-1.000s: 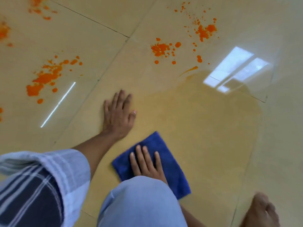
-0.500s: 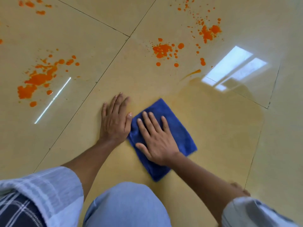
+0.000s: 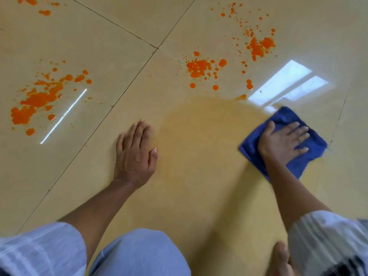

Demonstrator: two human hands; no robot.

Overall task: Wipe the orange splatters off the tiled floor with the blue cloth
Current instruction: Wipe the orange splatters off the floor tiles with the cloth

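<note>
The blue cloth (image 3: 310,146) lies flat on the beige tiled floor (image 3: 123,56) at the right, and my right hand (image 3: 280,142) presses on it with spread, straight fingers. My left hand (image 3: 135,154) rests flat on the floor near the middle, palm down, holding nothing. A dull yellowish smeared patch (image 3: 205,140) spreads between the two hands. Orange splatters sit beyond it: one cluster (image 3: 199,67) at centre, one cluster (image 3: 258,45) farther right, a large splatter (image 3: 37,100) on the left tile, and a few spots (image 3: 39,6) at the top left.
My knee in light blue trousers (image 3: 139,253) fills the bottom centre, a bare foot (image 3: 280,257) shows at the bottom right. Grout lines cross the floor. A bright window reflection (image 3: 286,82) glares just beyond the cloth.
My right hand has swept the blue cloth from close to my knee, past my left hand, out to the right edge of the smeared patch. The left hand stayed planted.
</note>
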